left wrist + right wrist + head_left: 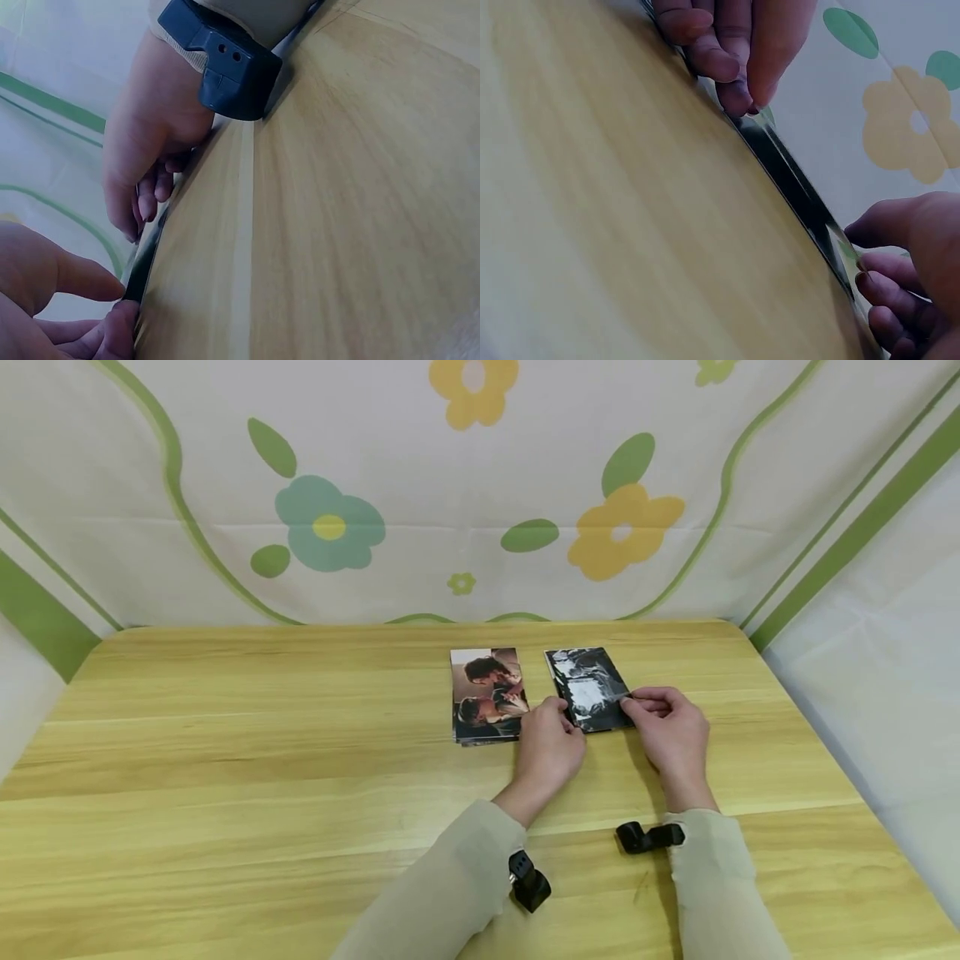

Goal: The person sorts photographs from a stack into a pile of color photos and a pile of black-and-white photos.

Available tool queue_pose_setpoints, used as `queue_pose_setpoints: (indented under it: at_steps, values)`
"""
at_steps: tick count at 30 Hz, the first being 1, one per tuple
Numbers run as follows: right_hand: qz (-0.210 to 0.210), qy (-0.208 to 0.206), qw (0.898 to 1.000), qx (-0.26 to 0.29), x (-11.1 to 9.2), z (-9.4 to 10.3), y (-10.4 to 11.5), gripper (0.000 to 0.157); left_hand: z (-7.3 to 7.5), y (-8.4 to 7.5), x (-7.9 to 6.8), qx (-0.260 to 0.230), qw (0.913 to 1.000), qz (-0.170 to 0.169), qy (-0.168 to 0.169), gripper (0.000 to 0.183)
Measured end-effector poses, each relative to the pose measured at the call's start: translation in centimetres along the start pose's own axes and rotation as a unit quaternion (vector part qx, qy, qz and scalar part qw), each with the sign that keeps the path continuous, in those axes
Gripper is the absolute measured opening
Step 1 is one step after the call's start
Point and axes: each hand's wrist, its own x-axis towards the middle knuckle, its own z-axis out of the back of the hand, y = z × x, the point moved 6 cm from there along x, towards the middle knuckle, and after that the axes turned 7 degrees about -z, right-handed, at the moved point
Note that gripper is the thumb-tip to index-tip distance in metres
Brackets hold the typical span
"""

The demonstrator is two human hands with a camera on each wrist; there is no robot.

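A dark black-and-white photo card (591, 689) lies on the table between the two hands. My right hand (670, 727) pinches its right edge between thumb and fingers; a pale, shiny strip shows at that spot. With thumb and fingertips my left hand (551, 743) holds the lower left edge of the same card. In the left wrist view the left hand (56, 300) grips the card's dark edge (142, 274), seen nearly side-on. The right wrist view has the right hand (907, 270) at the near end of the glossy card (787, 184). Whether several cards are stacked there, I cannot tell.
Left of the left hand lies a small stack of photo cards (487, 693), topped by a brownish picture of people. Beneath everything is a wood-grain table (262, 793). A white cloth with flower prints (420, 485) hangs behind the table's far edge.
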Motion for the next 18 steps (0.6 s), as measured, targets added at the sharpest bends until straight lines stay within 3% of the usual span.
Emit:
queue_pose_setpoints:
  at_steps: [11,18]
  values:
    - [0.018,-0.001,0.999,-0.03,0.17,-0.27,0.09,0.03,0.23,-0.08,-0.08,0.019,0.9997,-0.013,-0.001,0.043]
    - [0.018,0.0,0.999,-0.032,0.22,-0.18,-0.06,0.031,-0.19,0.3,0.03,0.006,0.9998,-0.018,-0.003,0.043]
